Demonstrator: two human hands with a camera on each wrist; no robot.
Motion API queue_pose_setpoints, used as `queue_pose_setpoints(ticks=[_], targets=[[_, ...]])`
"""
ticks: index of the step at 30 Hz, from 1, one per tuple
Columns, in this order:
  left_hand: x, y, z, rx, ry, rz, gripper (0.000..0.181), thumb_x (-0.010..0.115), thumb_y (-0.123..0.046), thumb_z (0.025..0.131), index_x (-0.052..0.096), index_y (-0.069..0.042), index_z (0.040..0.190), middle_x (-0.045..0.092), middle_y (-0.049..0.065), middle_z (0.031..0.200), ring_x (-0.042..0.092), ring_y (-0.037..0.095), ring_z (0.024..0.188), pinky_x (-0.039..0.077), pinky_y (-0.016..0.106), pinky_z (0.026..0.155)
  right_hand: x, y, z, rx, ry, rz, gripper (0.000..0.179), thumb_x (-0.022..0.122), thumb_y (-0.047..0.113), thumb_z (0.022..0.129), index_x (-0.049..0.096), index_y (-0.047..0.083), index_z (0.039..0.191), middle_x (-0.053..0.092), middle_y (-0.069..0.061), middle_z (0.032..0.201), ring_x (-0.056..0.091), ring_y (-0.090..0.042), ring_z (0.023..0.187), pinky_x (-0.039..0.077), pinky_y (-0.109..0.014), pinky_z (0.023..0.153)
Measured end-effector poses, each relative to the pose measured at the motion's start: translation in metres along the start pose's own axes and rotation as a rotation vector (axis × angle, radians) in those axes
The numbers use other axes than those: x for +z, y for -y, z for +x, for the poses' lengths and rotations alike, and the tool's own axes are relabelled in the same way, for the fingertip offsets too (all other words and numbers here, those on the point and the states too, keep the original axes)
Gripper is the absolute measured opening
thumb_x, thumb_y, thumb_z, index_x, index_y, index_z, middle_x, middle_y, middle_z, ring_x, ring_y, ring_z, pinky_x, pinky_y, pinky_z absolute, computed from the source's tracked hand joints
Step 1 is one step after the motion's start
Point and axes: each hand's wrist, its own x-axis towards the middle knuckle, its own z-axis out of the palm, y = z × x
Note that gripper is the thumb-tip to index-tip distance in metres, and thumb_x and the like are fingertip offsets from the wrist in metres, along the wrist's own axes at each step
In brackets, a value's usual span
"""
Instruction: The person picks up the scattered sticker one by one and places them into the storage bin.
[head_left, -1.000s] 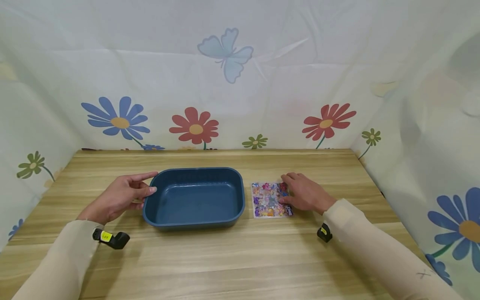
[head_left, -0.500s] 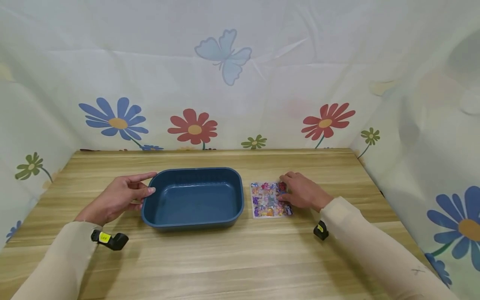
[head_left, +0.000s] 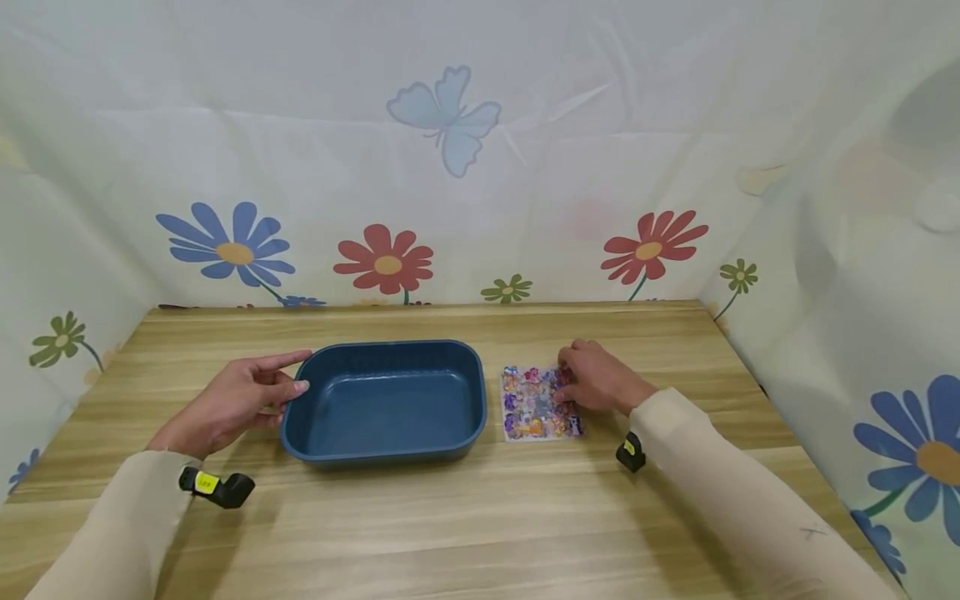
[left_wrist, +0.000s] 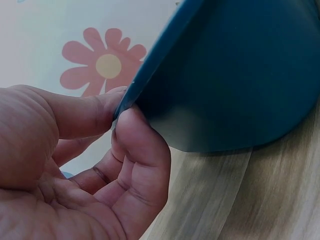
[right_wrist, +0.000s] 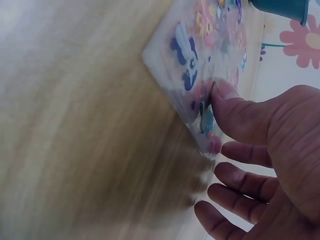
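Note:
A dark blue rectangular basin (head_left: 386, 408) rests on the wooden table, its inside bare. My left hand (head_left: 232, 400) pinches the basin's left rim between thumb and a curled finger, seen close up in the left wrist view. To the right of the basin lies a sticker sheet (head_left: 532, 408) printed with colourful cartoon figures. My right hand (head_left: 600, 379) is at the sheet's far right corner. In the right wrist view, its thumb (right_wrist: 240, 112) presses on the printed face and the index finger is at the sheet's edge, gripping it there; the other fingers hang loosely past the edge.
The wood-grain table (head_left: 450, 533) meets a white curtain (head_left: 315, 150) printed with flowers and a butterfly at its back and sides. A black camera mount is strapped to each sleeved wrist.
My right wrist has shifted slightly left and away, with the fingers still at the sheet's corner. The left hand keeps its hold on the basin. The head view has tilted a little.

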Motion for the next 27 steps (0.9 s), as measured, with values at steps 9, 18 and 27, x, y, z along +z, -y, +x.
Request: queue_pose_setpoints(ticks=[9,18,27], targets=[[0.0,0.001,0.0,0.021,0.003,-0.018,0.075,0.069,-0.03,0.101,0.032,-0.017,0.165,0.059,0.0,0.097,0.059,0.015,0.081,0.058,0.031,0.07,-0.003,-0.002,0.008,0.021,0.014,0.05,0.043,0.086,0.03,0.088,0.062,0.003,0.111,0.058,-0.01,0.1,0.053,-0.025,0.095,0.048,-0.041,0.085],[0.001,0.002,0.0,0.01,0.003,-0.011,0.076,0.07,-0.032,0.1,0.032,-0.017,0.165,0.06,0.001,0.1,0.059,0.016,0.082,0.059,0.031,0.071,0.003,-0.006,0.009,-0.004,-0.014,0.111,0.043,0.085,0.022,0.088,0.063,0.0,0.119,0.061,-0.014,0.107,0.058,-0.026,0.097,0.052,-0.044,0.089],[0.001,0.001,-0.001,0.01,-0.005,-0.007,0.076,0.071,-0.031,0.1,0.033,-0.018,0.164,0.06,0.002,0.101,0.058,0.017,0.083,0.058,0.031,0.071,0.008,-0.007,0.008,-0.001,-0.074,0.107,0.019,0.077,0.012,0.093,0.062,0.004,0.101,0.055,-0.008,0.096,0.05,-0.022,0.087,0.046,-0.037,0.079]])
